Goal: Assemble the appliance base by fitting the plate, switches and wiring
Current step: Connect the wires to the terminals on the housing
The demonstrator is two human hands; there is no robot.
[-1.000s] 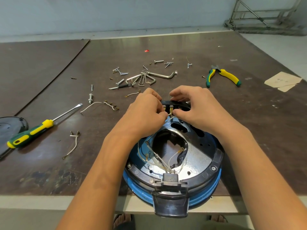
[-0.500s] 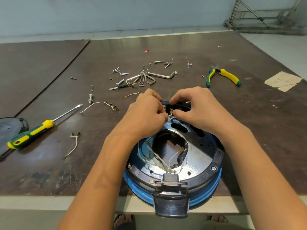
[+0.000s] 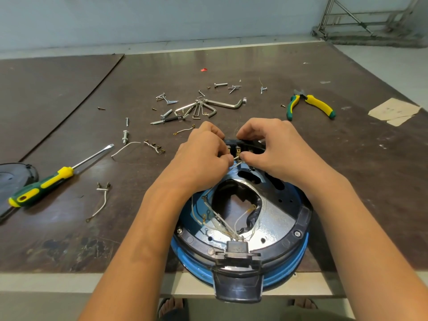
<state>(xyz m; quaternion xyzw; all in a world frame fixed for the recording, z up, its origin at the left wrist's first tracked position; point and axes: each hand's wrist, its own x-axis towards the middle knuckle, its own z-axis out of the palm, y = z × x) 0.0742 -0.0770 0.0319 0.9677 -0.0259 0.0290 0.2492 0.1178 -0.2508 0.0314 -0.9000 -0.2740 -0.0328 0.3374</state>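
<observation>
The round blue appliance base lies upside down at the table's near edge, its shiny metal plate on top with a dark opening in the middle. White wires run from a black connector at the front across the plate. At the far rim sits a black switch block with brass terminals. My left hand and my right hand meet there, both pinching a white wire end at the terminals. Fingertips hide the joint.
On the table lie a green-yellow screwdriver at left, green-yellow pliers at right, hex keys and several loose screws behind the hands, and short wire pieces. A dark cover sits at the far left edge.
Both hands stay at the switch block; my right fingers have shifted slightly left and closed in on the wire end at the terminals. The base has not moved.
</observation>
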